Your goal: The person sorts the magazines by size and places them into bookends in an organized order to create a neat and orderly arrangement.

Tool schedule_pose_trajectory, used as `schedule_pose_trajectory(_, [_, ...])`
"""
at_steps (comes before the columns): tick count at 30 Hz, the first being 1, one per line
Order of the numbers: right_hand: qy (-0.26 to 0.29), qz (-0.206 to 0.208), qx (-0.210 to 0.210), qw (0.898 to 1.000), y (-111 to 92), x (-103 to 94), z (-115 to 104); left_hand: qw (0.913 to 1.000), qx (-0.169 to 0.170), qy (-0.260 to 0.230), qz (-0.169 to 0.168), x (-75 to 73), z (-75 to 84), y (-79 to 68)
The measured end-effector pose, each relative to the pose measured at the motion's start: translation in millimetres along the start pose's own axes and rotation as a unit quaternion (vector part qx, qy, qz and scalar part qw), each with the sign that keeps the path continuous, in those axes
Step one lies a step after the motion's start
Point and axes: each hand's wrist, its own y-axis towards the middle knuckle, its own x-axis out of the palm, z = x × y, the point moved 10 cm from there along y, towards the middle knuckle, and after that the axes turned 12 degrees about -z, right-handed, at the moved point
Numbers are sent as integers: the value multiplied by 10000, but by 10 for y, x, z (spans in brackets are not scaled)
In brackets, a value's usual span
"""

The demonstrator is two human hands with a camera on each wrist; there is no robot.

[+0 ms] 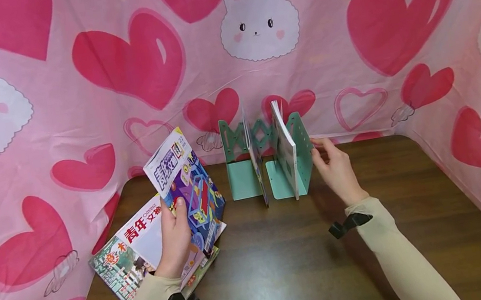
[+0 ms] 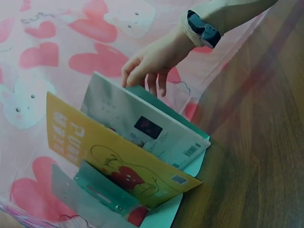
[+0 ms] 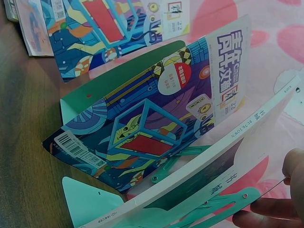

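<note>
My left hand (image 1: 174, 237) grips a magazine (image 1: 200, 192) with a blue and purple cartoon cover, thumb on its front, above other magazines at the left. In the middle stands a green expandable bookend (image 1: 242, 181) with folding lattice bars. A thin magazine (image 3: 156, 118) with a similar cover and a yellow back (image 2: 123, 156) leans inside it. Further right in it, a white-covered magazine (image 1: 286, 151) stands against the right end plate (image 1: 302, 148). My right hand (image 1: 337, 172) pinches that plate's edge between thumb and fingers, as the right wrist view shows.
On the left of the brown table (image 1: 277, 269), several magazines lie overlapping, among them a white-covered one (image 1: 147, 241) and one with a green pattern (image 1: 121, 271). A pink curtain (image 1: 330, 64) with hearts and rabbits hangs close behind the bookend and along both sides.
</note>
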Motion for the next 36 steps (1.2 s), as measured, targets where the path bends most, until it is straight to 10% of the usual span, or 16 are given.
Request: schedule_pose_trajectory(36, [83,88,-21,9999,-1,0,7,9955,730,546,-269,654,486,-515])
